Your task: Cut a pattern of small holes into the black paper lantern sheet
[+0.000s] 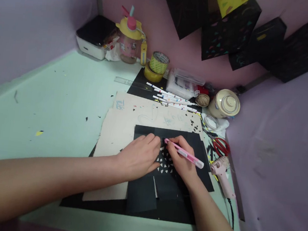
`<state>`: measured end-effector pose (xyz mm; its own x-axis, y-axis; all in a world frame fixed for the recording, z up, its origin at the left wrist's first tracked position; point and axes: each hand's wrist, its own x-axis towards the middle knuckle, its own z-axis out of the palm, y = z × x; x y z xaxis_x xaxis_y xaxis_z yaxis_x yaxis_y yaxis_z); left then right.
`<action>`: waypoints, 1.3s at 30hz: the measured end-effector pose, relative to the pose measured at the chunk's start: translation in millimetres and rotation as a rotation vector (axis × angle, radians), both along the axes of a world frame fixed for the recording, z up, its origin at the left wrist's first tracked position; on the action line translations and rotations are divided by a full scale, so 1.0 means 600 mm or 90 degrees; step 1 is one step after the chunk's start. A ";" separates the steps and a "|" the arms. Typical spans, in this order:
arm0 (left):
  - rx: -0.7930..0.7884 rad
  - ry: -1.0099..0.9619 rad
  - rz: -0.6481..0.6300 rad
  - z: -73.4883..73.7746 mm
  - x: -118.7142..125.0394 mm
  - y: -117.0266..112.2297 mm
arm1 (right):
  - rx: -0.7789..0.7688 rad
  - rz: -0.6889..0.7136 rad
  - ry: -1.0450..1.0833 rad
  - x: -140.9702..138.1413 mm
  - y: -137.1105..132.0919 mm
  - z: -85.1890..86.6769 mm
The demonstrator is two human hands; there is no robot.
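In my right hand (184, 158) is a slim pink craft knife (185, 153), gripped like a pen, its tip down at a sheet of black paper (146, 130). The blade itself is too small to make out. My left hand (141, 155) rests on the same paper just left of the tip, fingers curled and pressing it down, thumb pointing toward the cuts. Between both hands the paper has a cluster of small pale triangular cut-outs (164, 165). A folded black flap (142, 194) lies nearer to me, beside a narrow pale slit.
Beige cardboard (113, 133) lies underneath. Behind it are white markers (175, 100), tape rolls (158, 66), a ruler (130, 83) and a drink bottle (129, 40). Red-handled scissors (221, 146), a pink glue gun (222, 175) and a lidded jar (224, 103) stand or lie at right. Black boxes (230, 31) hang above.
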<state>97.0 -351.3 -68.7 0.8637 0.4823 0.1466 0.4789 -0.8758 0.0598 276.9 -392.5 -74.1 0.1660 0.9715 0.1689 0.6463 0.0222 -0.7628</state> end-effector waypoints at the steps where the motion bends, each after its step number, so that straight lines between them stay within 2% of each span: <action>1: -0.002 -0.011 -0.010 -0.001 -0.001 0.004 | 0.010 -0.009 -0.003 -0.003 -0.001 -0.002; 7: -0.001 -0.030 -0.049 -0.015 0.000 0.020 | 0.046 -0.029 -0.033 -0.009 -0.002 -0.009; 14: -0.044 -0.017 -0.035 -0.019 0.000 0.025 | 0.106 0.036 -0.087 -0.011 -0.006 -0.017; 18: -0.040 -0.030 -0.036 -0.017 0.000 0.026 | 0.139 0.044 -0.139 -0.015 -0.007 -0.023; 26: -0.015 -0.061 -0.040 -0.025 0.000 0.022 | 0.084 0.024 -0.120 -0.017 -0.009 -0.016; 39: -0.025 -0.043 -0.033 -0.022 -0.001 0.021 | 0.089 0.015 -0.083 -0.017 -0.010 -0.018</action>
